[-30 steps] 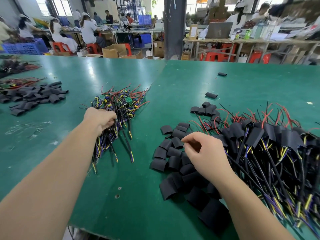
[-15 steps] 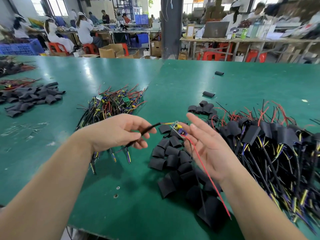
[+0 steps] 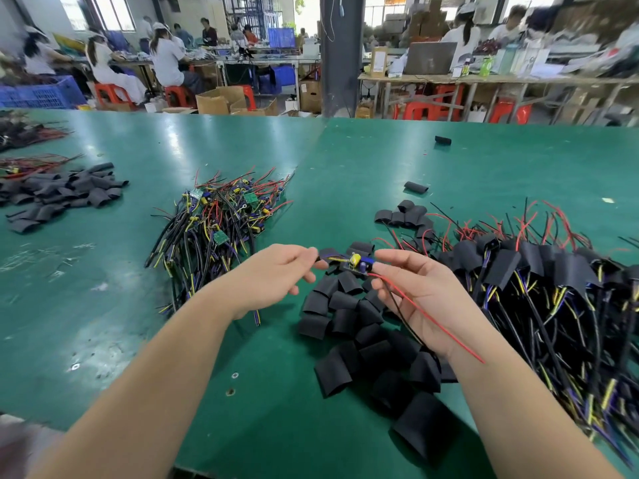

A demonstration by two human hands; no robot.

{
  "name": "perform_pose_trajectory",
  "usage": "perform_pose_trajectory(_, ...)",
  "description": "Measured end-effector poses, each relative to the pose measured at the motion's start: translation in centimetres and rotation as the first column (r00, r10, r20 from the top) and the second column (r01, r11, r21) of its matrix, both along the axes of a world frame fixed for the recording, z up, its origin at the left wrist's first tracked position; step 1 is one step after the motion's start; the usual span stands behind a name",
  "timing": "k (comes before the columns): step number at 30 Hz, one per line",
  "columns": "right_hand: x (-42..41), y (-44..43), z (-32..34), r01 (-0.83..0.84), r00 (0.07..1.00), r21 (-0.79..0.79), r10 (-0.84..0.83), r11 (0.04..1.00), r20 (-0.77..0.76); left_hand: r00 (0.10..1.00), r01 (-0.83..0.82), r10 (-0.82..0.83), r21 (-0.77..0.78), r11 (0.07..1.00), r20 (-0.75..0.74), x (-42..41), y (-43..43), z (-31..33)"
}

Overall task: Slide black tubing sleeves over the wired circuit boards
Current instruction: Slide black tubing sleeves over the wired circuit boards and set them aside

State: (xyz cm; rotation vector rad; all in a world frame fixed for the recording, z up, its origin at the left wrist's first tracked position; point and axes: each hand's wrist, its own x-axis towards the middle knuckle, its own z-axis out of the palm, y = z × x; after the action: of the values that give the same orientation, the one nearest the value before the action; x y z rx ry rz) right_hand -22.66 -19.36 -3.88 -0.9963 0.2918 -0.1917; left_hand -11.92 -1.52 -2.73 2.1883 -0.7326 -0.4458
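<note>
As fingers (image 3: 389, 256) pinch, board (image 3: 357, 263) crosswise (lead (image 3: 432, 323) rightward)

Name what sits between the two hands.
In the head view, one wired circuit board spans the gap from left hand to right hand, above loose black sleeves.

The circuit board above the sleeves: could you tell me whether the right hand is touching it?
Touching. In the head view, fingers of the right hand pinch the circuit board at its right end.
</note>
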Motion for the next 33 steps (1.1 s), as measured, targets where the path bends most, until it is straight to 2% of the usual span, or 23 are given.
perform_pose_trajectory(2, 0.0, 0.2, 0.0, -0.038, 0.999, -0.023, 0.038, 0.999, -0.026, 0.987, 0.074, -0.071, -0.020, 0.997, 0.146, -0.4, -0.9, -0.2)
perform_pose_trajectory(5, -0.1, 0.2, 0.0, -0.091, 0.992, 0.012, 0.092, 0.996, -0.088, 0.955, 0.176, -0.142, -0.115, 0.978, 0.259, -1.2, -2.0, -0.4)
perform_pose_trajectory(9, -0.1, -0.6, 0.4, -0.020, 0.996, 0.286, 0.043, 0.958, -0.073, 0.915, 0.186, -0.122, -0.136, 0.973, 0.384, -1.3, -2.3, -0.3)
perform_pose_trajectory(14, 0.1, -1.1, 0.8, 0.040, 0.988, 0.514, -0.112, 0.857, 0.110, 0.861, 0.145, -0.095, -0.062, 0.988, 0.499, -1.1, -2.2, -0.2)
perform_pose_trajectory(17, 0.3, -1.2, 0.7, 0.096, 0.966, 0.553, -0.211, 0.828, 0.149, 0.819, 0.189, -0.171, 0.023, 0.982, 0.548, -1.3, -2.4, -0.4)
perform_pose_trajectory(19, 0.3, -1.2, 0.5, 0.124, 0.958, 0.527, -0.240, 0.841, 0.157, 0.800, 0.193, -0.198, 0.070, 0.979, 0.566, -1.6, -2.9, -0.8)
perform_pose_trajectory(25, 0.3, -0.8, 0.4, 0.169, 0.946, 0.403, -0.263, 0.899, 0.190, 0.863, 0.032, 0.024, -0.102, 0.994, 0.505, -1.7, -3.3, -1.5)
perform_pose_trajectory(29, 0.3, -0.6, 0.3, 0.163, 0.945, 0.384, -0.255, 0.909, 0.202, 0.892, -0.052, 0.141, -0.212, 0.976, 0.430, -1.5, -3.5, -2.2)
perform_pose_trajectory(31, 0.4, -0.7, 0.2, 0.161, 0.946, 0.381, -0.253, 0.910, 0.204, 0.881, -0.110, 0.247, -0.333, 0.936, 0.403, -1.7, -3.5, -2.8)
perform_pose_trajectory(33, 0.7, -0.5, -0.3, 0.192, 0.951, 0.317, -0.256, 0.929, 0.174, 0.827, -0.179, 0.379, -0.445, 0.878, 0.415, -1.8, -3.5, -3.5)
